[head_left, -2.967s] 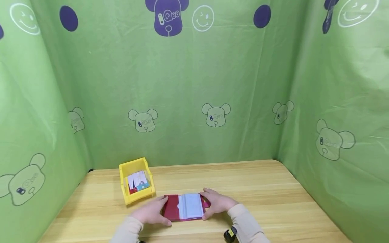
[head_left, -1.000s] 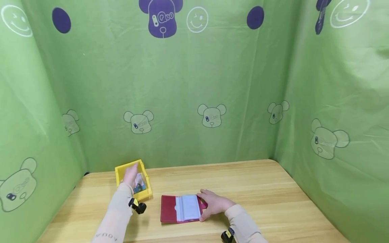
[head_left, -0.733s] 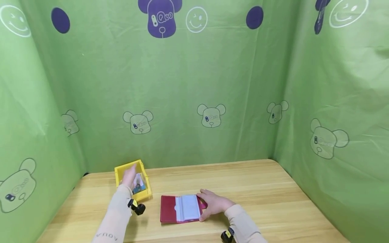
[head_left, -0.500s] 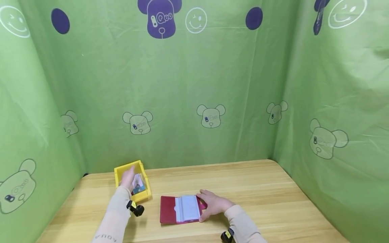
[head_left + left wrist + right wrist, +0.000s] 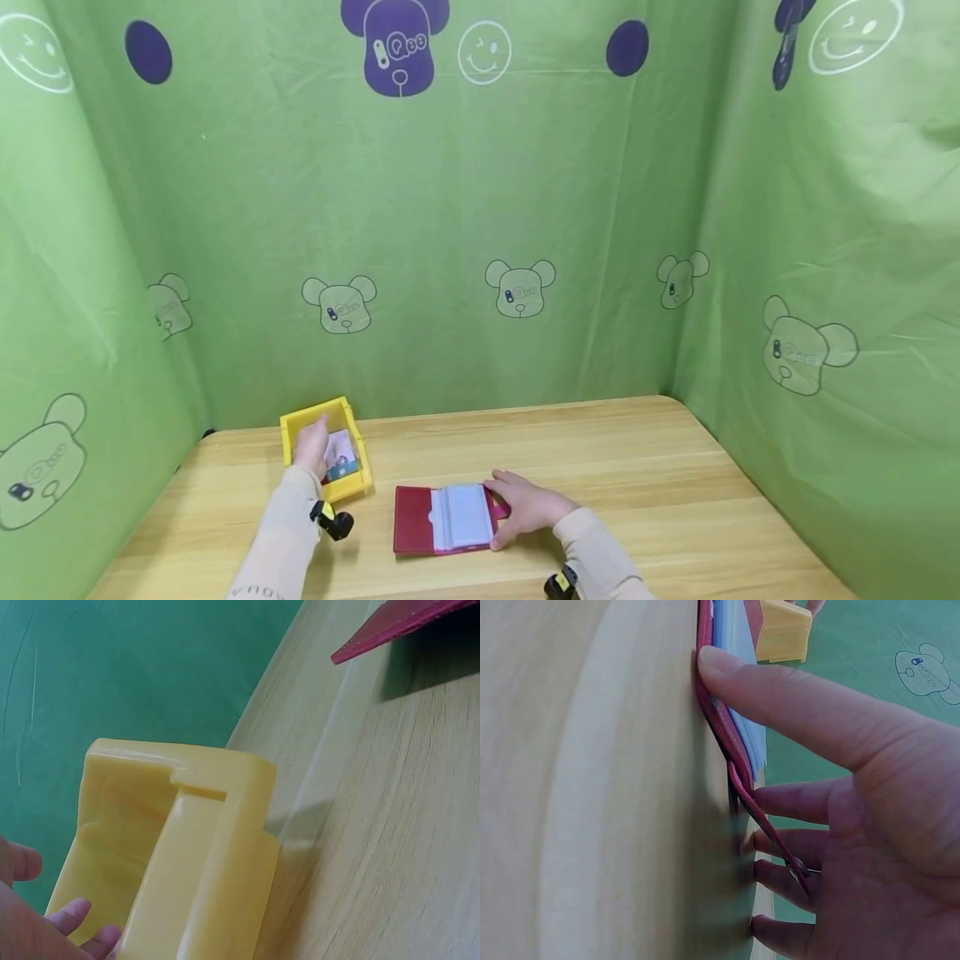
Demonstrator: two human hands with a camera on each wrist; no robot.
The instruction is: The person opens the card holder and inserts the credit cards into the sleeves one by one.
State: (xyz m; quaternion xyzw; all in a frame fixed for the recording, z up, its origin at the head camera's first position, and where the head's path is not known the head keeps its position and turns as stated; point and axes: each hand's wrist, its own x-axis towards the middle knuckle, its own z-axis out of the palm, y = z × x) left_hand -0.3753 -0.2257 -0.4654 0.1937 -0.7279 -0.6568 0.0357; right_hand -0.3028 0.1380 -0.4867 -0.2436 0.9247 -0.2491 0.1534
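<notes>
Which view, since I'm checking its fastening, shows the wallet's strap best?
The right wrist view: it shows the strap close, with a shiny metal bit near its end. The head view shows only a small piece by the right hand; the left wrist view shows none of it.

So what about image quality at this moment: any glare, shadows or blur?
Head view: bright overall, pale sheen on the right-hand curtain, soft shadow by the right hand. Left wrist: duller, with shadows below the red cover and beside the yellow bin. Right wrist: dimmer, the table soft and smeary.
</notes>
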